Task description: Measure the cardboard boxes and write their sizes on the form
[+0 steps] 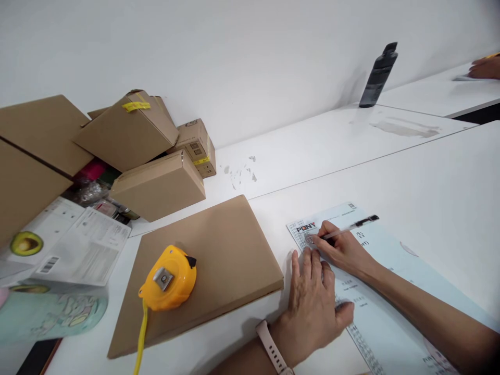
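My right hand (pixel 344 250) is closed around a clear pen with a black cap (pixel 351 227), its tip touching the upper left corner of a pale blue printed form (pixel 390 302) on the white table. My left hand (pixel 312 307) lies flat with fingers stretched out on the form's left edge, pinning it down; a pale watch strap circles that wrist. A flat brown cardboard box (pixel 230 260) lies just left of my left hand, and a yellow tape measure (pixel 169 278) rests on it with its yellow strap hanging toward the near edge.
Several cardboard boxes (pixel 156 182) are stacked at the back left against the white wall. Printed sheets (pixel 84 245) and a pale green patterned roll (pixel 50 312) lie at the left. A dark bottle (pixel 378 77) stands at the back right; another person's hand (pixel 484 67) rests on the far table.
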{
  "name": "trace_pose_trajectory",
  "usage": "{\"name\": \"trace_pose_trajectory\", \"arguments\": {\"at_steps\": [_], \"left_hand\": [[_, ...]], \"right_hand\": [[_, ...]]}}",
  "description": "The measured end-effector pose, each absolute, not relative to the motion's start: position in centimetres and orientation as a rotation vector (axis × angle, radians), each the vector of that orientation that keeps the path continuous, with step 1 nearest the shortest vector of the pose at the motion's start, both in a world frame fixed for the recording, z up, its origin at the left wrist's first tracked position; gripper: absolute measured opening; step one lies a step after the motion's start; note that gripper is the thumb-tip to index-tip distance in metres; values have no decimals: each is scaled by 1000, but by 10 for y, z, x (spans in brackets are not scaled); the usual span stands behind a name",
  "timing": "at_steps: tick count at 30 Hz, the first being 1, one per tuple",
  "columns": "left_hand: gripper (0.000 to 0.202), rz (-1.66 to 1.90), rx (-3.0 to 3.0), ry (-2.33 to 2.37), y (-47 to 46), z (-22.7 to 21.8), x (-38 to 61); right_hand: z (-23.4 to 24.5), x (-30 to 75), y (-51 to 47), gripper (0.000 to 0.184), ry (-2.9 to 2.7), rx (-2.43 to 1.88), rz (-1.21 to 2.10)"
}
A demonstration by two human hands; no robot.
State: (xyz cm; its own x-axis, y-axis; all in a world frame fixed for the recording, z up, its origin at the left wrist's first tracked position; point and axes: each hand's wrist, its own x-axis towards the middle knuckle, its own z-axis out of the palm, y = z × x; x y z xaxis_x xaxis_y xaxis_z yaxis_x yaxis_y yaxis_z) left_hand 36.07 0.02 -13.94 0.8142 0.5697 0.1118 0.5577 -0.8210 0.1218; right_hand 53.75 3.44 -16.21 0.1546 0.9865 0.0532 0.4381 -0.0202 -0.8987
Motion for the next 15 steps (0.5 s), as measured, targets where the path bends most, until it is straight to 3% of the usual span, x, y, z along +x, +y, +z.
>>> {"name": "trace_pose_trajectory", "arguments": {"at_steps": [15], "left_hand": [[72, 220, 2893, 915, -1, -144, 360]], "right_hand": [[-158, 536, 34, 28, -1414, -1619, 816]]}}
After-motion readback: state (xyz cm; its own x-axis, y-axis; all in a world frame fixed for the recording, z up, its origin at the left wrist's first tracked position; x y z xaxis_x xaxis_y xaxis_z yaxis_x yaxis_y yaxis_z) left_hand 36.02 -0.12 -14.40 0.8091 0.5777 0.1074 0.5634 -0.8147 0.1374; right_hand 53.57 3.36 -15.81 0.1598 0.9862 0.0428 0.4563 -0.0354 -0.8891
